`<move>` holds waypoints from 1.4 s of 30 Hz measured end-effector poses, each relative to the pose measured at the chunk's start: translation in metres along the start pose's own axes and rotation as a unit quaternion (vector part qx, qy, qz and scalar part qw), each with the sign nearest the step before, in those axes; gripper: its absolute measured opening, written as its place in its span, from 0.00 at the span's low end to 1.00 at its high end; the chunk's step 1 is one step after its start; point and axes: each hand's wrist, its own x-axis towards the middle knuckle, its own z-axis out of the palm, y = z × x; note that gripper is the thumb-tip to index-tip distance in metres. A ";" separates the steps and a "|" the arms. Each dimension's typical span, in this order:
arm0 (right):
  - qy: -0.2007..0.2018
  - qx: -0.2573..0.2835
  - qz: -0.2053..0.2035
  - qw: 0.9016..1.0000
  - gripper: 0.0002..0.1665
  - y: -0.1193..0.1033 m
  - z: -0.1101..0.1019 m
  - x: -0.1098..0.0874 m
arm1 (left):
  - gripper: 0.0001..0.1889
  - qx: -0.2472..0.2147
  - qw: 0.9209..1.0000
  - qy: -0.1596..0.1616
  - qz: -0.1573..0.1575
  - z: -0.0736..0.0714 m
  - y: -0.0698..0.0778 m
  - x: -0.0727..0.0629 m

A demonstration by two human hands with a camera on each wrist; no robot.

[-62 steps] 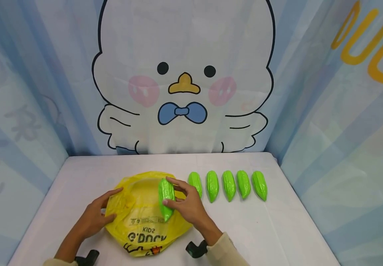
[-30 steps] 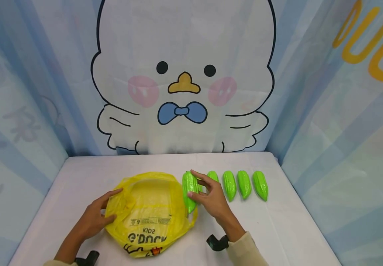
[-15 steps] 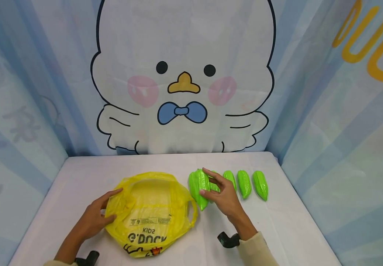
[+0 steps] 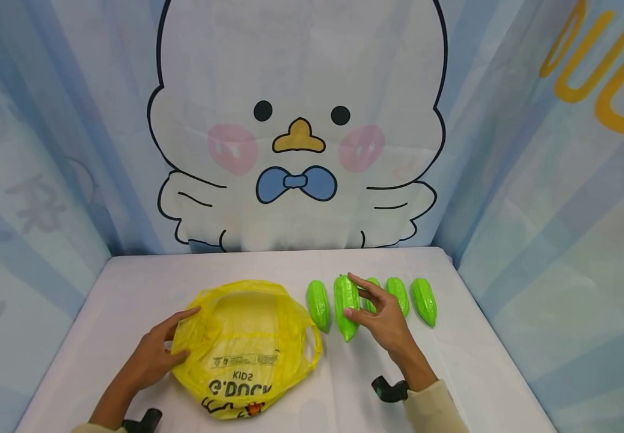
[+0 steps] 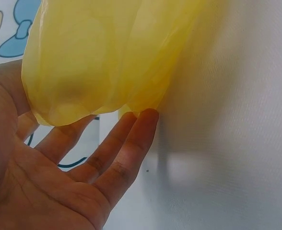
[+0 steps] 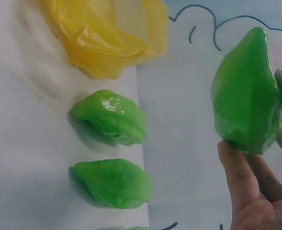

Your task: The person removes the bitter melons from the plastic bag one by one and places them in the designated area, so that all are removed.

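A yellow plastic bag with upside-down G.DUCK KIDS lettering lies on the table. My left hand holds its left edge; in the left wrist view the fingers reach the hem of the yellow film. My right hand grips a glossy green, ribbed, pointed toy fruit between thumb and fingers, raised above the table in the right wrist view. More green toy fruits stand in a row: one left of the held one, others to its right. The right hand partly covers one.
A white cloth covers the table. Behind it hangs a curtain printed with a duck-like figure, and pale blue fabric walls rise on both sides. A looped handle sticks out at the bag's right side.
My right hand has carried the green toy fruit rightward from above the bag to over the row, passing the leftmost toy fruit. My left hand stays at the bag's edge.
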 end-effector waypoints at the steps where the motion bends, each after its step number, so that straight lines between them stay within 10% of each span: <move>1: 0.001 -0.002 0.001 1.000 0.43 0.000 -0.002 0.000 | 0.47 0.000 1.000 0.001 -0.002 0.000 0.000 0.000; 42: 0.042 -0.062 0.008 0.997 0.45 0.018 -0.094 0.001 | 0.46 -0.005 1.000 -0.003 0.018 0.000 -0.004 0.002</move>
